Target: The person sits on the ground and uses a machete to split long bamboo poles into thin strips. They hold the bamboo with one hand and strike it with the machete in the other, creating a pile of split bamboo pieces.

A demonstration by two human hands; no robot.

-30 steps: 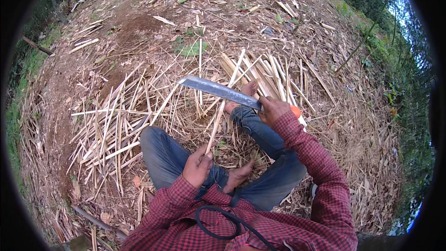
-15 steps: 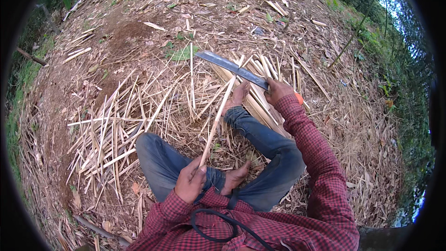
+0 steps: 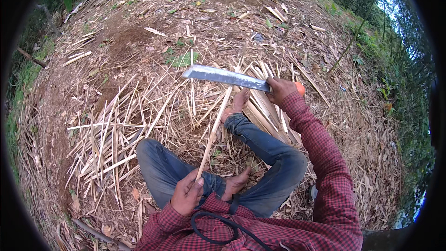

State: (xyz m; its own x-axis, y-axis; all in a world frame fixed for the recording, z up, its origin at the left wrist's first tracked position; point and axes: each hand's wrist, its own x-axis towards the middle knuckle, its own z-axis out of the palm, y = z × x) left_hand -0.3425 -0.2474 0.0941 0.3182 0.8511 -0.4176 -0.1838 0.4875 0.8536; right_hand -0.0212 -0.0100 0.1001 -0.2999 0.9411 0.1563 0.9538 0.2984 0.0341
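Observation:
My left hand (image 3: 187,192) is closed round the near end of a long, pale bamboo strip (image 3: 213,135), which slants up and away to the right. In my right hand (image 3: 280,90) is a machete (image 3: 227,76) with an orange handle end. Its broad metal blade points left and lies across the strip's upper part, hiding a piece of it. Whether the edge touches the strip I cannot tell. Just below the blade, my bare foot (image 3: 239,100) rests against a bundle of split bamboo pieces (image 3: 265,107).
A loose heap of thin bamboo strips (image 3: 109,144) lies to the left of my bent knee (image 3: 153,158). Dry leaves and shavings cover the sloping ground. A green leaf (image 3: 183,59) lies beyond the blade, and bushes (image 3: 371,42) line the right side. A black cord (image 3: 218,225) hangs at my shirt.
The machete blade has turned, its tip coming nearer and to the left, and more of its flat side shows. My left hand has shifted slightly nearer with the bamboo strip.

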